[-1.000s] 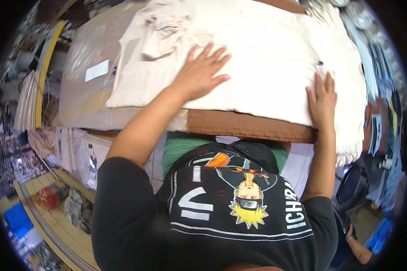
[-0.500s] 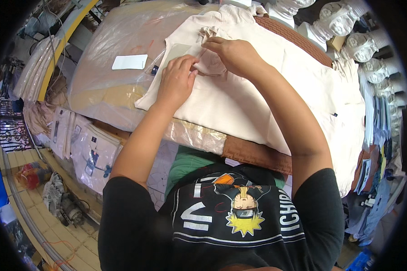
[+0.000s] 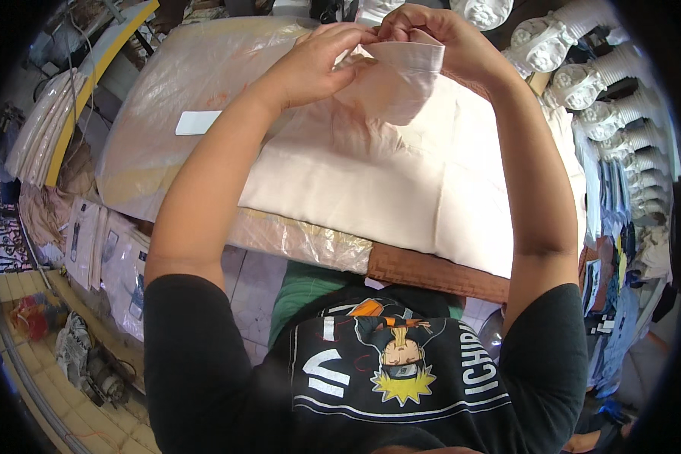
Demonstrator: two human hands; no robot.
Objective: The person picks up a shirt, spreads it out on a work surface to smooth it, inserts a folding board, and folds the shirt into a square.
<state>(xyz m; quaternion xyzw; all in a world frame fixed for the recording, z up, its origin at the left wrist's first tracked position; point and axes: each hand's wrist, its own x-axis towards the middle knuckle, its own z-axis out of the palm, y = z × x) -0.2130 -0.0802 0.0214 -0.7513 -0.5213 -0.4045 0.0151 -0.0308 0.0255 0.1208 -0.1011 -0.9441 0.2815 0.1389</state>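
A cream shirt (image 3: pixel 348 193) lies spread over the padded table, and one part of it is lifted toward the far edge. That raised part has a stitched, folded edge that looks like a collar (image 3: pixel 412 57), though I cannot be sure of it. Around its right end my right hand (image 3: pixel 454 49) is closed, thumb and fingers pinching the cloth. From the left, my left hand (image 3: pixel 318 64) grips the same cloth, its fingertips meeting those of my right hand. The fingertips partly hide each other.
A plastic-covered pad (image 3: pixel 166 76) carries a white card (image 3: pixel 197 122) to the left. White mannequin heads (image 3: pixel 541 44) line the right, above hanging clothes (image 3: pixel 609 204). Bagged garments (image 3: pixel 91 234) hang at the left, by a yellow-edged shelf (image 3: pixel 76 106). A motor (image 3: pixel 102 378) sits lower left.
Both hands have moved away from me and up, lifting part of the shirt off the table. The beige piece that lay beside my left hand no longer shows.
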